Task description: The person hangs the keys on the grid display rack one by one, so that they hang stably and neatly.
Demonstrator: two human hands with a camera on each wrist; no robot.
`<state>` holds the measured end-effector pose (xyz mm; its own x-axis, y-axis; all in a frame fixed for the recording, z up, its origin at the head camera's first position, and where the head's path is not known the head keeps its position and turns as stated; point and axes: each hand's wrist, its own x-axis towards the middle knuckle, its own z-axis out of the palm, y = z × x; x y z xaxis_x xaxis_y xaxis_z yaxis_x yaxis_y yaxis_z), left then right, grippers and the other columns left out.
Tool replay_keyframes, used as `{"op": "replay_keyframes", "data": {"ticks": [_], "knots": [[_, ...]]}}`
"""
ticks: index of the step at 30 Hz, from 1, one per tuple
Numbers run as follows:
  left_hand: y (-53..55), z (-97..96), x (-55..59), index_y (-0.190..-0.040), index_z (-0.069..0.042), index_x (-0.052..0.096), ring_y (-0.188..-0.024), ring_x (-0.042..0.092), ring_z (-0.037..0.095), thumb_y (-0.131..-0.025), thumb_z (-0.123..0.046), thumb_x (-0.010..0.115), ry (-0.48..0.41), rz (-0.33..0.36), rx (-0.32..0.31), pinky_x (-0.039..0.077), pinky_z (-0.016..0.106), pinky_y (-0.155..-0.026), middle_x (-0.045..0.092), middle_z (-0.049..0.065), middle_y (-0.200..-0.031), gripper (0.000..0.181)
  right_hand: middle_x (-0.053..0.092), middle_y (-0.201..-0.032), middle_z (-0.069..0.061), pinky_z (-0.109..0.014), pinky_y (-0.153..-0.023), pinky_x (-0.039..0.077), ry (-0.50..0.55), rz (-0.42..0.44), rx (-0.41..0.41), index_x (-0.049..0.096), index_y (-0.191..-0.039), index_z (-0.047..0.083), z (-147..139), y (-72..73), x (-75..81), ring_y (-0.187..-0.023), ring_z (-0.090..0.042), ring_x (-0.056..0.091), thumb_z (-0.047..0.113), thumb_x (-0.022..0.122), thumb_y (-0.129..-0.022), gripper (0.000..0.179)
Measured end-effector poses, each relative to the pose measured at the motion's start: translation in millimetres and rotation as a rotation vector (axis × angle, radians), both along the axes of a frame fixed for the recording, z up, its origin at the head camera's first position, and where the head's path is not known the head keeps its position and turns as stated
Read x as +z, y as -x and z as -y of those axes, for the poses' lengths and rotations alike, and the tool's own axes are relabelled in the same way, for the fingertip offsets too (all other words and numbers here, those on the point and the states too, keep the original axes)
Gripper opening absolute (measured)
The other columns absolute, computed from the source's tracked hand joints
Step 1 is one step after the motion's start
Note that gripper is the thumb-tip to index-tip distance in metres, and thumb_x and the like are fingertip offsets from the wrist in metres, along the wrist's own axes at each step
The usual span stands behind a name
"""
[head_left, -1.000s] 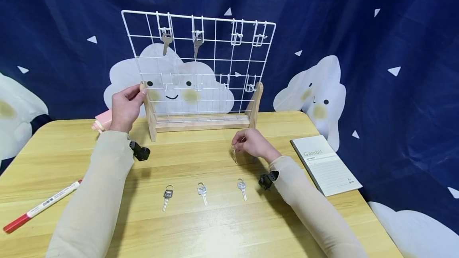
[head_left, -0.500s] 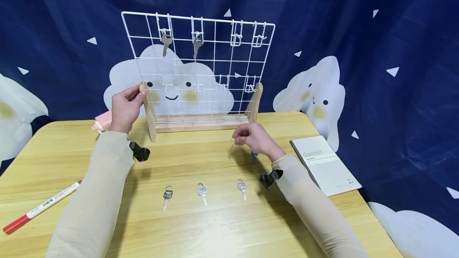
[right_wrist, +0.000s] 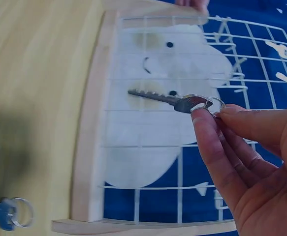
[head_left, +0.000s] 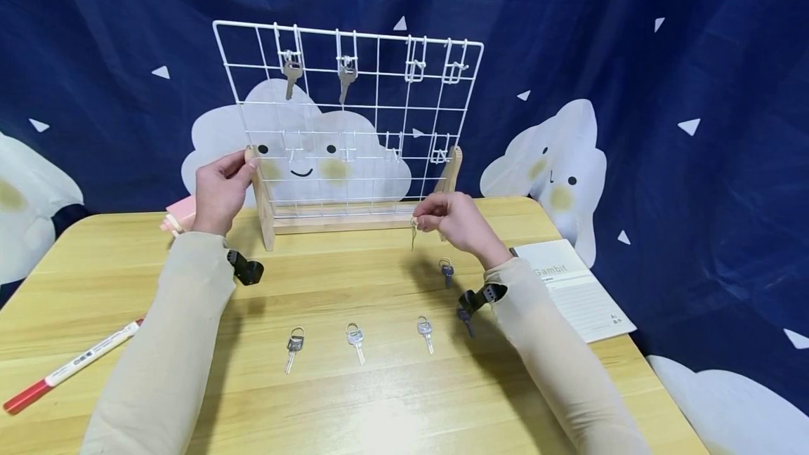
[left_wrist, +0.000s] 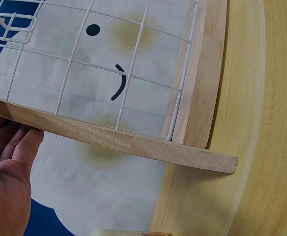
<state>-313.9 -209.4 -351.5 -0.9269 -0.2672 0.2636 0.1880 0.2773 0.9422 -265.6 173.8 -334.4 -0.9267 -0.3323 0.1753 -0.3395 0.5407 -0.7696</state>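
Observation:
My right hand (head_left: 456,222) pinches the ring of a metal key (right_wrist: 182,104), which hangs in front of the rack's lower right. A white wire grid rack (head_left: 377,107) on wooden legs stands at the back of the table. My left hand (head_left: 221,189) grips the top of its left wooden leg (left_wrist: 123,140) between thumb and fingers. Two keys hang from hooks in the rack's top row, a left one (head_left: 293,76) and a second one (head_left: 347,79). The two upper right hooks (head_left: 436,69) hold no key.
Silver keys with rings lie on the table, at left (head_left: 294,350), middle (head_left: 356,343) and right (head_left: 425,334). Two blue-headed keys, a far one (head_left: 446,271) and a near one (head_left: 465,320), lie by my right wrist. A notebook (head_left: 581,293) and a red marker (head_left: 76,364) flank them.
My right hand has lifted the key from the tabletop and moved up and slightly right, closer to the rack. The two blue-headed keys have come into sight. The left hand stays on the leg.

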Motion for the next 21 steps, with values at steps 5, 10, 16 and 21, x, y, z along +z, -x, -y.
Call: {"op": "replay_keyframes", "data": {"ticks": [5,10,16,21], "knots": [[0.3,0.2,-0.7,-0.137,-0.003,0.057,-0.114,0.058,0.015,-0.099,-0.028,0.060,-0.002,0.002,-0.004,0.049,0.026,-0.096,0.058,0.016,-0.133,0.045,0.072,-0.084,-0.005,-0.028,-0.069,0.056,0.031,-0.047,-0.011,0.073,-0.091,0.002,1,2.2,16.6,-0.076,-0.019,0.069,-0.003,0.070,-0.089,0.007],[0.6,0.6,-1.2,-0.137,-0.004,0.057,-0.114,0.058,0.015,-0.100,-0.028,0.059,-0.001,0.006,-0.003,0.049,0.026,-0.096,0.058,0.016,-0.133,0.045,0.071,-0.083,-0.008,-0.032,-0.073,0.057,0.066,-0.061,-0.013,0.072,-0.093,-0.002,3,3.7,28.8,-0.076,-0.022,0.069,-0.005,0.068,-0.089,0.006],[0.7,1.6,-1.7,-0.138,-0.005,0.056,-0.115,0.057,0.015,-0.099,-0.028,0.060,-0.019,0.019,-0.009,0.048,0.027,-0.097,0.057,0.015,-0.135,0.045,0.071,-0.083,-0.008,-0.033,-0.075,0.058,0.090,-0.071,-0.012,0.072,-0.092,-0.001,6,4.7,37.9,-0.077,-0.024,0.069,-0.005,0.068,-0.089,0.007],[-0.4,1.3,-1.1,-0.139,-0.005,0.056,-0.115,0.057,0.015,-0.100,-0.028,0.059,-0.012,0.022,-0.009,0.048,0.027,-0.097,0.057,0.014,-0.135,0.046,0.071,-0.087,-0.011,-0.035,-0.076,0.058,0.115,-0.065,-0.049,0.072,-0.093,-0.001,7,4.9,51.5,-0.081,-0.028,0.069,-0.005,0.068,-0.090,0.007]]}}
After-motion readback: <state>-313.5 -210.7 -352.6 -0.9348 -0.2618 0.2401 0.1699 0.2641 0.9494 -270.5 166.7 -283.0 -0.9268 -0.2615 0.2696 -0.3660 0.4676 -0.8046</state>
